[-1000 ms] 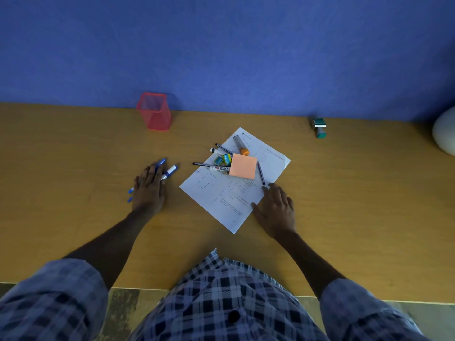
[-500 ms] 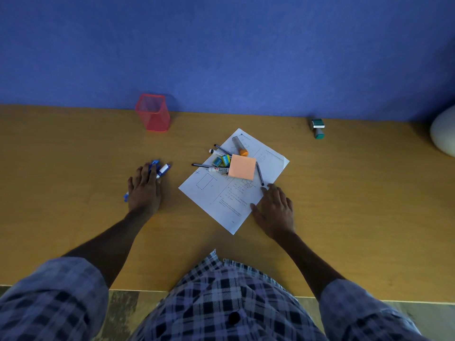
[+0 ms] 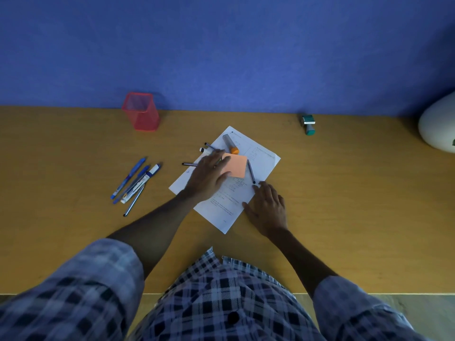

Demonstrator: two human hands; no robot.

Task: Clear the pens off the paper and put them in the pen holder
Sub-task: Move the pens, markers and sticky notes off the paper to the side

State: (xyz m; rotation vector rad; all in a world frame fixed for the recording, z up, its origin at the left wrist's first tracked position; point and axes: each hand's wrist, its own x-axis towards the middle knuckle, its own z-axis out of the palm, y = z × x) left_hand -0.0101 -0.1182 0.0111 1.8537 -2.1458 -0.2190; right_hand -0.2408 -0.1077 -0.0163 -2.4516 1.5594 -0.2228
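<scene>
Your left hand (image 3: 209, 174) has left the blue pens (image 3: 134, 183) on the desk & now reaches, fingers spread flat, over pens under its fingertips on the paper (image 3: 229, 205), w/ right hand (image 3: 267, 207) flat, pinning the sheet; pen holder (image 3: 141, 112) waits beyond.

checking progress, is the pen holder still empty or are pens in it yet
Empty as far as the view shows: the red mesh pen holder stands upright with nothing sticking out. A group of blue pens lies on the desk beside the paper.

left hand (image 3: 209, 174) moved off blue pens (image 3: 135, 183), now over paper (image 3: 261, 166)
</scene>
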